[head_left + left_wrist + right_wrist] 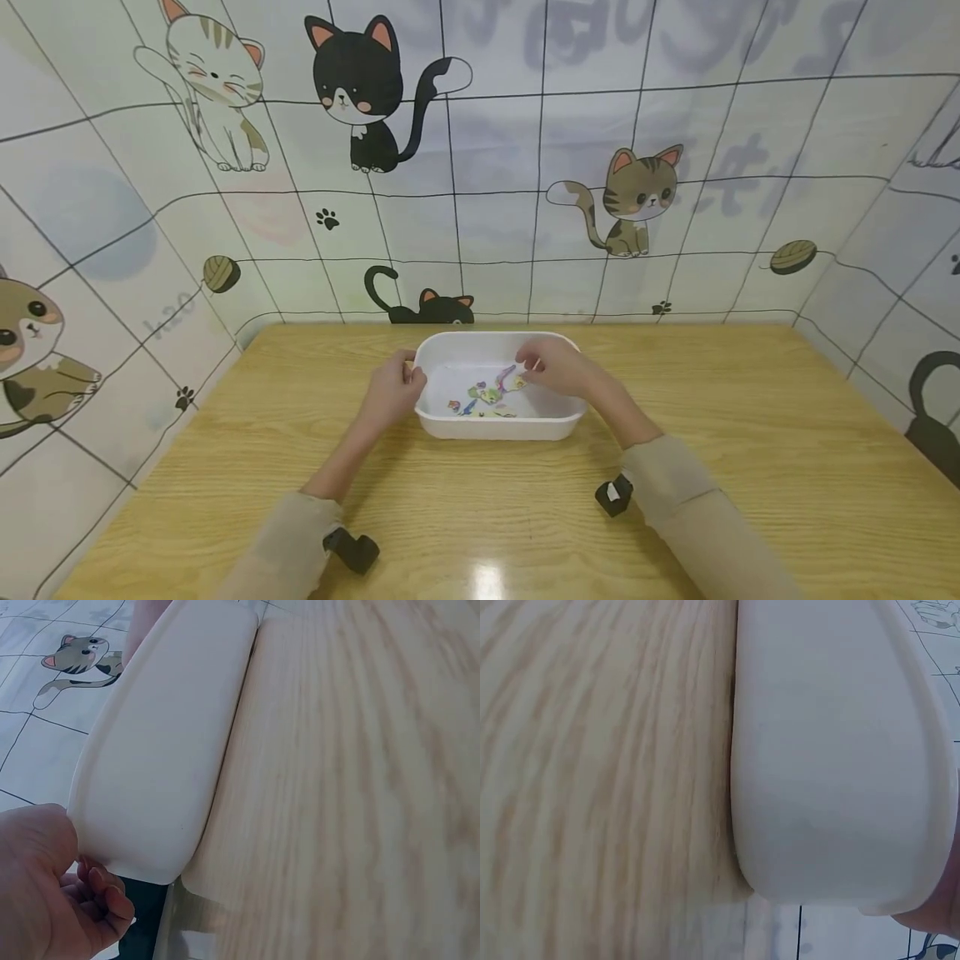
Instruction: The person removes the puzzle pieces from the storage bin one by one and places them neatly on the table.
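A white plastic basin stands on the wooden table. Several small colourful flat pieces lie inside it, mostly toward the middle and front. My left hand grips the basin's left rim, thumb over the edge and fingers curled beneath; the left wrist view shows this hand at the basin's corner. Over the basin's right side, my right hand reaches in with bent fingers close to a yellowish piece. Whether those fingers pinch it is hard to see. In the right wrist view the basin wall hides most of that hand.
The wooden table extends around the basin on both sides and in front. Behind it hangs a white cloth printed with cats and grid lines, which also covers the sides. Each sleeve cuff carries a small black camera.
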### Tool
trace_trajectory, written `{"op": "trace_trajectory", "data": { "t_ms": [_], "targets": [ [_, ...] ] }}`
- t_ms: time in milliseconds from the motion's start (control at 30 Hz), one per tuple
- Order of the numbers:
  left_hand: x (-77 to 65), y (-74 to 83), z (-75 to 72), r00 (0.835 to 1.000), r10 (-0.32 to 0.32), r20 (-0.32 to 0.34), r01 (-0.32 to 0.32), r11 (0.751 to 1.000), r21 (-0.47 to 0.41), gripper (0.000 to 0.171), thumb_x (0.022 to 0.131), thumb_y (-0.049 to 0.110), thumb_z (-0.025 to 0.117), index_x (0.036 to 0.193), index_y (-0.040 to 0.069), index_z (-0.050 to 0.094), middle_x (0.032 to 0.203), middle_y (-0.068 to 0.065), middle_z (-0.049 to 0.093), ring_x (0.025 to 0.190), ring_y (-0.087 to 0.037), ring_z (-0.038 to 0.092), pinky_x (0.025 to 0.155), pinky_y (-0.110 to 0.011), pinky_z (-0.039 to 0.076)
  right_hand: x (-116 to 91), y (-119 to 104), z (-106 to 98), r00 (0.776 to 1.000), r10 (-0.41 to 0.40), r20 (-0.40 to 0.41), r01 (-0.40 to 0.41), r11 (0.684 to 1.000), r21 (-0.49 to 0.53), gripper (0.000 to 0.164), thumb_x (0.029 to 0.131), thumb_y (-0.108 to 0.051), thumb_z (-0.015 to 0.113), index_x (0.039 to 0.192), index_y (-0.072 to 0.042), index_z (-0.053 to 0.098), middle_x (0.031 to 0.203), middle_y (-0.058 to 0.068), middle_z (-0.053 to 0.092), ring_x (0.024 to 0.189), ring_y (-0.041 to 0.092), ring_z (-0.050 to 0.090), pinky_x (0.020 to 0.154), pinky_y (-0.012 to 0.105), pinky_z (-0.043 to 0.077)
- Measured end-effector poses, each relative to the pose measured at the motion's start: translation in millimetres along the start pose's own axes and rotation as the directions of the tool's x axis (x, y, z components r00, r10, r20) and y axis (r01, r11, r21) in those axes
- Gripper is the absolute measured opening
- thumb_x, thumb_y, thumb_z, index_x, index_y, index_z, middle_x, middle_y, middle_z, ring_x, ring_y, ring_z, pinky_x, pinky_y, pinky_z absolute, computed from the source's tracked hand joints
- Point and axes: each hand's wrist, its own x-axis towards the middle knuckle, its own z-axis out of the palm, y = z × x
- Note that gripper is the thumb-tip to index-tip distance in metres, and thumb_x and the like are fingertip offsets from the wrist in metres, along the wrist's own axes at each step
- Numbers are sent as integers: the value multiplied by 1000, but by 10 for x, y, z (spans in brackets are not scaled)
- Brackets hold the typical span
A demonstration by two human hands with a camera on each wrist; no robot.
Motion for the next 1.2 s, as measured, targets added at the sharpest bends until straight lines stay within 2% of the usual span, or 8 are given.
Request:
{"op": "trace_trajectory", "data": {
  "t_ms": [233, 433, 633, 767, 967, 1100, 1200],
  "targets": [
    [5, 55, 24, 1000, -11, -4, 11, 1000, 19, 39, 93, 8, 52, 128, -9, 56, 72, -5, 49, 61, -17, 45, 53, -27, 39, 72, -13, 15, 998, 36, 48, -34, 998, -47, 26, 87, -6, 72, 110, 6, 68, 95, 13, 69, 90, 25, 65, 85, 39, 53],
    [-9, 43, 35, 1000, -18, 7, 18, 1000, -2, 38, 94, 9, 51, 128, -8, 56, 73, -5, 48, 61, -17, 44, 54, -27, 39, 89, 0, 70, 989, 114, 92, -110, 993, -44, 15, 86, -8, 75, 97, -1, 68, 89, 6, 66, 85, 21, 60, 83, 37, 49],
    [-6, 19, 35, 1000, -14, 0, 14, 1000, -28, 39, 94, 9, 52, 129, -8, 56, 72, -5, 47, 61, -17, 44, 54, -28, 38, 76, 20, 107, 984, 158, 85, -157, 987, -21, 16, 84, -10, 79, 90, -4, 66, 86, 5, 63, 82, 19, 57, 80, 35, 50],
    [-6, 0, 37, 1000, -10, -6, 9, 998, -59, 39, 94, 7, 53, 129, -9, 56, 72, -5, 48, 60, -16, 44, 53, -27, 38, 77, 23, 111, 985, 154, 84, -155, 988, 7, 18, 82, -9, 81, 88, -4, 64, 84, 5, 61, 80, 19, 56, 76, 33, 48],
    [-12, 5, 45, 999, -39, 7, 39, 995, -92, 40, 95, 8, 53, 132, -8, 55, 73, -6, 50, 62, -16, 45, 53, -26, 38, 34, 7, 85, 987, 132, 88, -136, 990, 41, 9, 88, -4, 74, 87, -5, 65, 82, 3, 62, 76, 16, 55, 71, 30, 48],
    [-20, 11, 49, 999, -51, 12, 52, 995, -91, 41, 96, 9, 54, 134, -8, 54, 74, -6, 50, 63, -16, 45, 54, -26, 38, -11, -2, 44, 993, 103, 60, -108, 990, 95, 4, 91, 0, 68, 89, -2, 65, 80, 4, 65, 68, 13, 57, 64, 27, 49],
    [-25, 20, 46, 998, -54, 12, 55, 994, -93, 41, 96, 9, 54, 134, -8, 54, 75, -6, 50, 64, -17, 45, 55, -26, 38, -63, -12, -6, 996, 86, 30, -90, 984, 153, 3, 93, 2, 64, 95, 1, 65, 83, 7, 66, 67, 14, 59, 63, 28, 52]
  ]
}}
